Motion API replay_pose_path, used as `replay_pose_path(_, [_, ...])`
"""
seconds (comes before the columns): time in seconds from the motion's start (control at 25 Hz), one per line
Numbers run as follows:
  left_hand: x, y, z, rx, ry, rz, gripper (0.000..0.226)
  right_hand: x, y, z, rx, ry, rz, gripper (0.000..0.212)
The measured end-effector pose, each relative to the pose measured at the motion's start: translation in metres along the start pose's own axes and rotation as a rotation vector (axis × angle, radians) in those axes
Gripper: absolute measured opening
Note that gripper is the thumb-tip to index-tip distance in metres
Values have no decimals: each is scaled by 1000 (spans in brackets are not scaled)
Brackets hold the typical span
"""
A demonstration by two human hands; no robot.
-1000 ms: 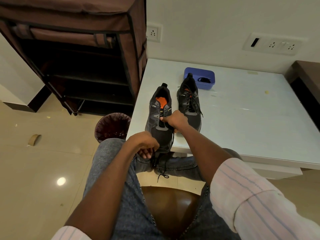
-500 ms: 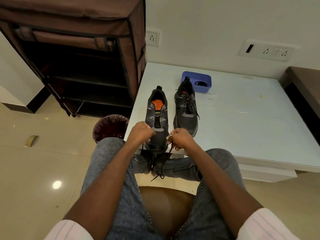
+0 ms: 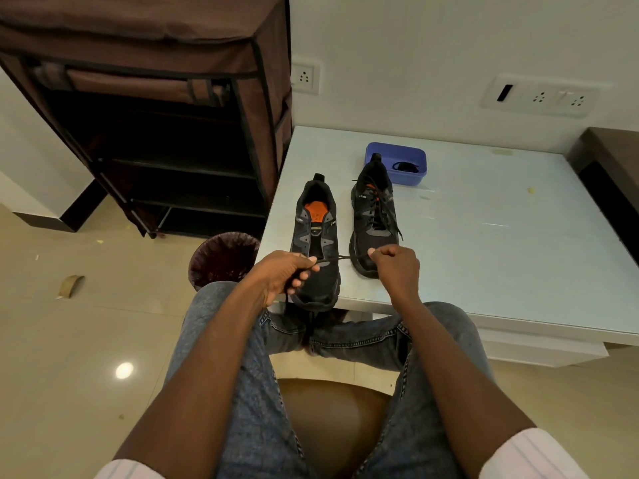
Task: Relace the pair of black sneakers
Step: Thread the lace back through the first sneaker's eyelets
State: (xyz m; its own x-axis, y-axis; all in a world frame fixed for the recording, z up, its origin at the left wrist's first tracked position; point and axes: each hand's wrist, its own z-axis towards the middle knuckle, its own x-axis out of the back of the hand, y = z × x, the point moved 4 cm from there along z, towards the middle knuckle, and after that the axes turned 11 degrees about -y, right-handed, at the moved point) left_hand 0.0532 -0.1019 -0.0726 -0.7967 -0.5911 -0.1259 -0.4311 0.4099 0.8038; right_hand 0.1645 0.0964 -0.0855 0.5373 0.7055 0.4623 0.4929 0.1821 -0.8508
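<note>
We see two black sneakers lying side by side on the white counter [image 3: 484, 236], long axes parallel, running from the near edge toward the wall, toes toward us and heels away. The left sneaker [image 3: 316, 243] is unlaced, its orange insole showing, and its toe sits right at the near edge of the counter, close to the left corner. The right sneaker [image 3: 371, 216] is laced and sits a little farther in.

We see one loose black lace [image 3: 340, 259] pulled taut across the left sneaker's forefoot. The left hand [image 3: 281, 274] has its fingers curled round one end; the right hand [image 3: 394, 267] pinches the other in a closed fist.

One blue tray [image 3: 397, 160] sits just behind the right sneaker's heel. To the right the counter lies open. One bin [image 3: 221, 257] stands on the floor beside the left corner.
</note>
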Motion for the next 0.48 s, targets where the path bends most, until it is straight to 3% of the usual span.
replay_pose_path(0.08, [2,0,2,24,54,78,16,-7,-9,-1,195,22,-213,6])
replay_pose_path(0.12, [0,0,3,35,51,105,16,-14,-17,-4,295,-79,-210,8])
replay_pose_path(0.2, [-4,1,3,48,24,127,18,-32,-30,-14,325,-456,-115,21])
replay_pose_path(0.28, [-3,2,1,41,21,112,17,-42,-36,-23,280,-724,-93,12])
replay_pose_path(0.36, [1,3,-1,34,34,69,17,-34,-31,-19,247,-591,-93,10])
replay_pose_path(0.48, [13,5,-1,6,130,-1,13,2,-6,-5,-66,-23,30,18])
